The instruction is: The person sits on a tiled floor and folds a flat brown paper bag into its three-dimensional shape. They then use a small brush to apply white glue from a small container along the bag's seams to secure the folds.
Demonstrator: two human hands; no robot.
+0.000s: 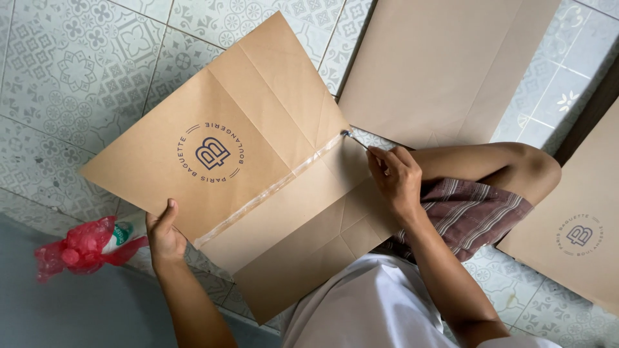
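Gluing step, mid-frame: left hand (164, 235) pinches the lower edge of the flat brown paper bag (238, 167); right hand (394, 177) is clamped on a thin applicator (353, 138), its tip at the glossy glue strip (271, 190). Likely next: a steady hold.

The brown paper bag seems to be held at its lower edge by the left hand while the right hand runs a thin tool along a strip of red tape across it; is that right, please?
Not quite: the tape is clear, not red, as the head view shows. The rest holds: the left hand holds the bag at its lower edge, and the right hand runs a thin tool along the strip. The red thing is a plastic bag on the floor.
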